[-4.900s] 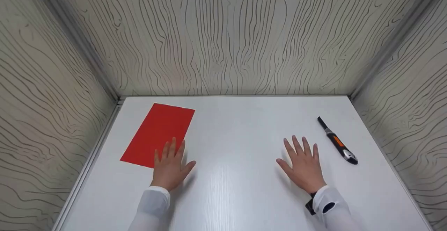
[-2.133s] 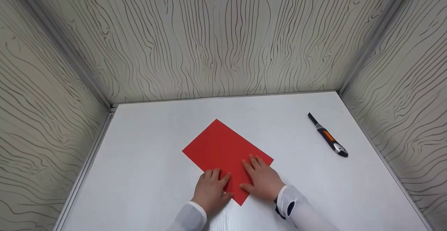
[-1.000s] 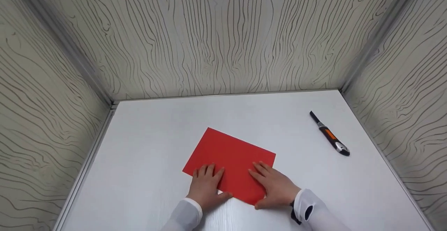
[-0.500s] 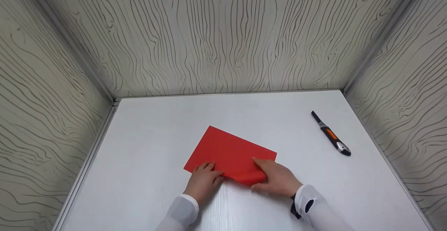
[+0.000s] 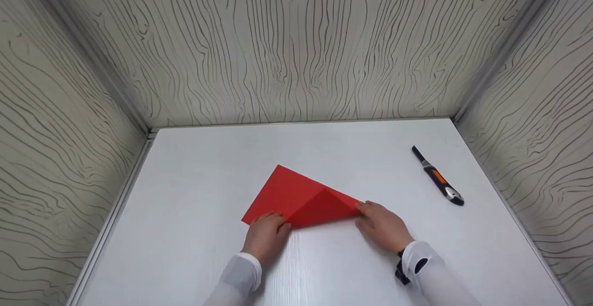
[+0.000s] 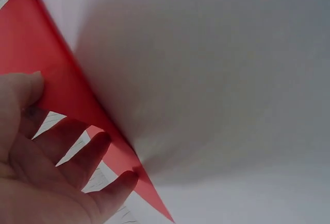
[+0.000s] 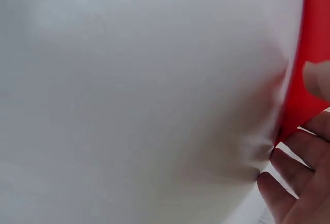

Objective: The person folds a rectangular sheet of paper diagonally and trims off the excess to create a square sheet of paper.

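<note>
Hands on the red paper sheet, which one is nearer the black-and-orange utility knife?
The right hand, at the end of the sheet nearer the knife; the left hand is farther off, toward the opposite end.

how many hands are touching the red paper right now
2. The left hand touches the red paper at the left end of its folded near edge; the right hand touches its right corner. No other hands show.
</note>
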Demonstrator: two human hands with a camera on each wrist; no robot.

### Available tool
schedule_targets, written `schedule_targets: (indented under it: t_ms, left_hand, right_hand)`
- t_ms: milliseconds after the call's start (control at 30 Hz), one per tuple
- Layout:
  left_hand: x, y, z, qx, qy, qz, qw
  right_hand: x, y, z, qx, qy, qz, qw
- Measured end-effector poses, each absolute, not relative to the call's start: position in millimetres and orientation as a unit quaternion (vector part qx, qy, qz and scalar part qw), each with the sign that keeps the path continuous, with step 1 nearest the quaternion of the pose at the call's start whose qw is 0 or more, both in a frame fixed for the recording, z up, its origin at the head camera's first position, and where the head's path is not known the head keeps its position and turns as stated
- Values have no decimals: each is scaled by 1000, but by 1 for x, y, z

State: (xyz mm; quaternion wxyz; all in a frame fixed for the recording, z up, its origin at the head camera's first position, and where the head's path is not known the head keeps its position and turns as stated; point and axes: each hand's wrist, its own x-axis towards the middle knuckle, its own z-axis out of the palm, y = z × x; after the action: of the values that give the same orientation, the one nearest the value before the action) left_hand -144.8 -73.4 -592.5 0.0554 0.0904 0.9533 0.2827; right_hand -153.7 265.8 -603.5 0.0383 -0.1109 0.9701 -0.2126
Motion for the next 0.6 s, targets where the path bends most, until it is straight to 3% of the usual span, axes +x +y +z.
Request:
schedule_targets:
  t_ms: [167, 367, 600]
  left_hand:
    - [-146, -76, -590, 87, 935, 334, 82]
    - [-150, -82, -585, 101, 909, 384, 131]
    - [-150, -78, -586, 54, 924, 364, 100]
  right_hand:
    - [-156, 265, -602, -96, 969, -229, -3]
    - [-157, 263, -598, -77, 966, -248, -6]
    - [-159, 262, -600, -56, 960, -274, 2]
